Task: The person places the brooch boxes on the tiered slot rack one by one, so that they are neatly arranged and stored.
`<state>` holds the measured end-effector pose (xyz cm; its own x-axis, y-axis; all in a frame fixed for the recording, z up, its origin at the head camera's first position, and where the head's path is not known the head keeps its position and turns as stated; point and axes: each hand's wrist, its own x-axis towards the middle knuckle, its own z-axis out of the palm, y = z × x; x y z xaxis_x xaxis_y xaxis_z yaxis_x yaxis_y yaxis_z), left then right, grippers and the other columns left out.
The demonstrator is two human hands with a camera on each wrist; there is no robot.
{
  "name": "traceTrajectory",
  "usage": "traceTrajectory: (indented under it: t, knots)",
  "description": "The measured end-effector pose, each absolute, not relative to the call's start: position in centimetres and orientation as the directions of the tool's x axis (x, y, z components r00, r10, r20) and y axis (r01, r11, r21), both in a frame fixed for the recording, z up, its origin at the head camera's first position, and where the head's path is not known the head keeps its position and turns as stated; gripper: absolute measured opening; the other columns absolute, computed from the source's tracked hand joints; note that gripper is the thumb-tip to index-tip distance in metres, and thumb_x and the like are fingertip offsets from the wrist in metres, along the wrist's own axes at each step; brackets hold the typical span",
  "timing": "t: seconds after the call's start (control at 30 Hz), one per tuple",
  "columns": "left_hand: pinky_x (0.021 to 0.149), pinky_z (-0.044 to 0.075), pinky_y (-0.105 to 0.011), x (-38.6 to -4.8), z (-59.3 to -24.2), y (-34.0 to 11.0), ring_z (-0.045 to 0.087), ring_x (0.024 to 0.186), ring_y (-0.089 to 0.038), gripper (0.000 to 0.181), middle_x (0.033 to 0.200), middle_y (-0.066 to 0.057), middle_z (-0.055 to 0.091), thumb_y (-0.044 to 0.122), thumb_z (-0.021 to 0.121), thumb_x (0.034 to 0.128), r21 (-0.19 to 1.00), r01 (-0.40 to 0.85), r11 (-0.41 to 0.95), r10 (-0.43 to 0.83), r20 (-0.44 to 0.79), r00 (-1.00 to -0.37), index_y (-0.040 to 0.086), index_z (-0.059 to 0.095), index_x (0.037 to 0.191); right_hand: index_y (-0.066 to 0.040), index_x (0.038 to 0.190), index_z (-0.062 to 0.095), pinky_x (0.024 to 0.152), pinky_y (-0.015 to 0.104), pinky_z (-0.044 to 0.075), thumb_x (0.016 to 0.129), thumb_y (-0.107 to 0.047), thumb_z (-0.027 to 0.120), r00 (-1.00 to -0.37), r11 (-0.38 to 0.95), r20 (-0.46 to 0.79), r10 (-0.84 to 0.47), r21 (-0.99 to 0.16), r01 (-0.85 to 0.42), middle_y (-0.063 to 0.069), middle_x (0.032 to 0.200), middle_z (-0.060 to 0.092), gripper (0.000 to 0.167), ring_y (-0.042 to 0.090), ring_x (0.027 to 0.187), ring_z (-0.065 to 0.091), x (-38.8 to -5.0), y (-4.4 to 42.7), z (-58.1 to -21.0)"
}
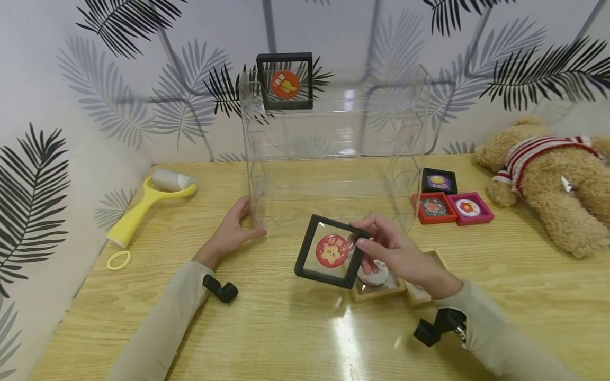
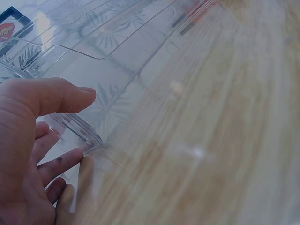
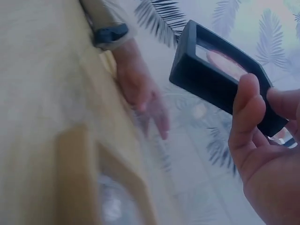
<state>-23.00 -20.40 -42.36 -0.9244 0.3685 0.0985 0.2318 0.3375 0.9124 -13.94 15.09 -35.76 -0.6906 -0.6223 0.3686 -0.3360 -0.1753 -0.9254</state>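
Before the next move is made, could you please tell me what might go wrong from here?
The right hand pinches the black star frame at one side, so it might twist or slip. In the head view, that frame overlaps a wooden frame, which a drop could hit. The left hand is at the clear rack; a knock there could shift the thumbs-up frame at its top.

The head camera looks down at the bench (image 1: pixel 267 328). Close in, the left wrist camera (image 1: pixel 227 292) faces the rack (image 2: pixel 101 57); the right wrist camera (image 1: pixel 442 324) and head share the held frame (image 3: pixel 213 84).
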Motion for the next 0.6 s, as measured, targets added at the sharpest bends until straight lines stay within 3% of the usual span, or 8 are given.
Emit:
traceTrajectory:
  t: [0.23,0.37,0.5,0.6]
  knots:
    - [0.118,0.017,-0.051,-23.0,-42.4,-20.4,0.032,0.140,-0.037,0.079,0.146,-0.023,0.043,0.001,0.075,0.0792,0.916,0.238,0.323,0.369,0.109,-0.923,0.005,0.032,0.145,-0.019,0.114,0.057,0.047,0.019,0.044,0.100,-0.001,0.045,-0.806,-0.198,0.407,-0.430,-0.913,-0.356,0.000,0.090,0.063,0.025,0.008,0.056,0.058,-16.4,16.1,-31.7]
    - [0.118,0.017,-0.052,-23.0,-42.4,-20.3,0.032,0.140,-0.037,0.079,0.146,-0.023,0.043,0.001,0.075,0.0796,0.918,0.234,0.320,0.371,0.106,-0.923,0.005,0.031,0.146,-0.015,0.114,0.053,0.046,0.021,0.042,0.100,-0.004,0.045,-0.856,-0.196,0.432,-0.283,-0.900,-0.389,0.002,0.091,0.066,0.020,0.012,0.053,0.057,-18.2,16.8,-28.6]
    - [0.118,0.017,-0.052,-22.9,-42.4,-20.3,0.032,0.140,-0.037,0.080,0.146,-0.023,0.042,0.000,0.074,0.0795,0.920,0.228,0.319,0.362,0.104,-0.926,0.004,0.031,0.146,-0.010,0.117,0.047,0.048,0.021,0.044,0.100,-0.005,0.045,-0.856,-0.169,0.493,-0.155,-0.867,-0.469,0.002,0.090,0.069,0.017,0.013,0.053,0.058,-20.0,17.3,-25.6]
    - [0.117,0.018,-0.051,-23.0,-42.4,-20.0,0.034,0.139,-0.038,0.079,0.145,-0.024,0.044,-0.002,0.074,0.0789,0.922,0.236,0.306,0.361,0.116,-0.925,0.004,0.032,0.145,-0.007,0.117,0.047,0.052,0.019,0.047,0.099,-0.006,0.048,-0.836,-0.076,0.541,-0.095,-0.841,-0.536,0.003,0.093,0.068,0.018,0.012,0.053,0.060,-21.0,17.6,-23.6]
